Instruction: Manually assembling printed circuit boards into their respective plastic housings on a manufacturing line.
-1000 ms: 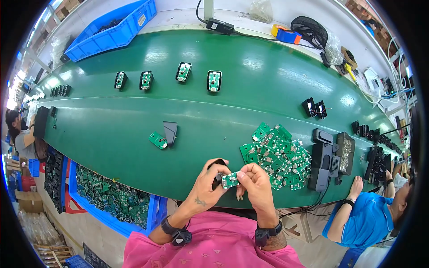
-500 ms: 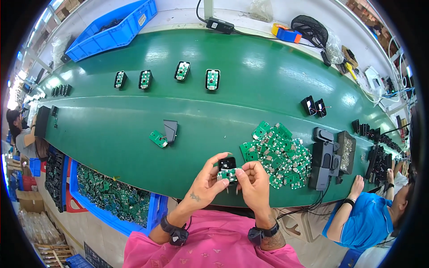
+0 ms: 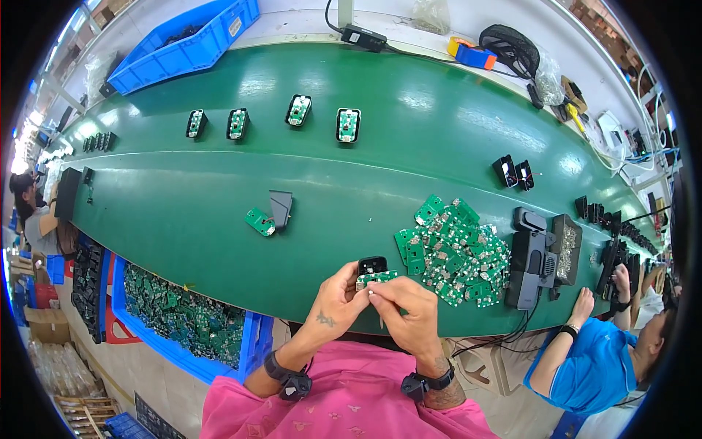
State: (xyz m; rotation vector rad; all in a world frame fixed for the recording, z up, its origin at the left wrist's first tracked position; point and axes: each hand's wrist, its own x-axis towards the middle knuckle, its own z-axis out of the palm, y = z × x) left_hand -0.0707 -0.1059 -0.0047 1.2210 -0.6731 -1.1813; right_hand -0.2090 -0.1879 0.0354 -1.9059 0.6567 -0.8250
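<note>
PCB (image 3: 379,277) + blk housing (image 3: 373,265) in L hand (image 3: 339,298) grip; R hand (image 3: 409,304) at PCB edge, hold unclear; PCB pile (image 3: 468,256) R, gray device (image 3: 526,274) beyond.

No lettering can be read: the small white label (image 3: 235,27) on the blue rectangular plastic crate (image 3: 175,63) at the far left is too small to make out.
</note>
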